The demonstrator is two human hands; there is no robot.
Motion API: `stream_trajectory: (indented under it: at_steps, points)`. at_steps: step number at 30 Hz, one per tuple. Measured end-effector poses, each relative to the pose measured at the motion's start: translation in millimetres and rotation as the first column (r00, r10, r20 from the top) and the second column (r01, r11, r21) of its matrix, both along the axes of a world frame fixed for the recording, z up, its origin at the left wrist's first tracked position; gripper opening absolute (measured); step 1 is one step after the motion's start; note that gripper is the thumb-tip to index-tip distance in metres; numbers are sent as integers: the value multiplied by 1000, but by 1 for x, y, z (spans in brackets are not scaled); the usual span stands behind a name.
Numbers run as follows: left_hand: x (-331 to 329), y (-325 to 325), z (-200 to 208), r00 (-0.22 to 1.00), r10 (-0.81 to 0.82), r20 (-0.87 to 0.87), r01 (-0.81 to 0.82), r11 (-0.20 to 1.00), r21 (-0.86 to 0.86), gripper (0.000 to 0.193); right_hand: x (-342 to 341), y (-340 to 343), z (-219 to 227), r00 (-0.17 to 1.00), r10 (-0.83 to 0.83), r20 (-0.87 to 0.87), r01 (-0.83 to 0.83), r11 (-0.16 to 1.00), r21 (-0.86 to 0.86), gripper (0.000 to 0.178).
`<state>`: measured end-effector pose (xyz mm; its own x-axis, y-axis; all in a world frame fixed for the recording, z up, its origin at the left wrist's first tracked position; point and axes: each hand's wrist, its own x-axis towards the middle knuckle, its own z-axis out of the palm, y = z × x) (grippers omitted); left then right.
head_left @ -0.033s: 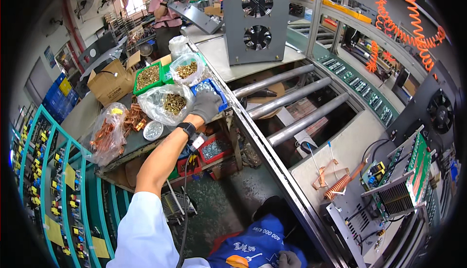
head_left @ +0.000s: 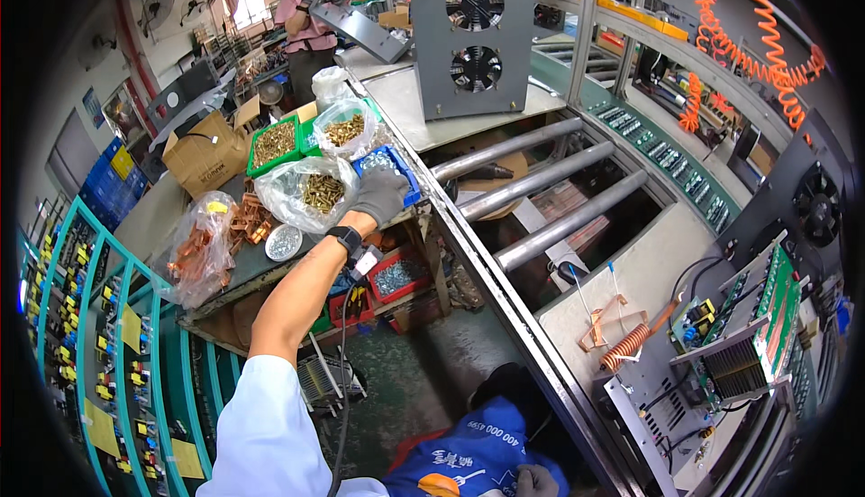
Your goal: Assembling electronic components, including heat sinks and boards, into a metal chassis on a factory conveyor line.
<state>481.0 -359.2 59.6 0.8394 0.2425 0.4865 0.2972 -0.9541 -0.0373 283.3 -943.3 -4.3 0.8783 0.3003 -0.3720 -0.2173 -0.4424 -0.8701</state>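
My left hand (head_left: 382,196), in a grey glove, reaches over the blue bin (head_left: 411,178) of small silver screws (head_left: 377,160). Its fingers bend down among the screws, and what they pinch is hidden. Left of it, touching or nearly so, lies an open clear bag (head_left: 284,192) of brass fasteners (head_left: 322,192). Another bag of brass pieces (head_left: 344,129) stands just behind the bin. My right hand (head_left: 536,481), also gloved in grey, is low in front of the blue apron (head_left: 468,452). Its fingers look curled, and the frame edge cuts off part of it.
A metal-framed roller conveyor (head_left: 541,186) runs along the right, carrying a grey cabinet with two fans (head_left: 431,64). Nearer on it sits an opened unit with a copper coil (head_left: 625,347). Teal racks (head_left: 153,353) of parts stand left. A person (head_left: 311,33) holds a grey panel beyond.
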Motion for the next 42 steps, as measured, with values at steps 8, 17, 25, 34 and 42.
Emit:
stream_trajectory:
  at_steps: [8,17,25,34,42]
  points:
    - [6,0,7,997,71,-29,-76,975,-209,19,14,-5,-17,921,99,378,-70,994,-88,18]
    - [2,6,-3,997,-34,-67,41,992,119,12,15,-11,-21,936,130,326,-96,988,-119,22]
    - [-5,28,21,981,-6,194,-34,978,206,10,11,-16,-33,988,78,136,-70,996,-57,23]
    - [45,36,52,891,-214,-400,347,890,295,21,14,-4,-36,993,73,90,-70,997,-42,23]
    - [92,45,50,664,13,-747,279,923,264,14,21,-3,-47,983,114,147,-100,990,-97,25]
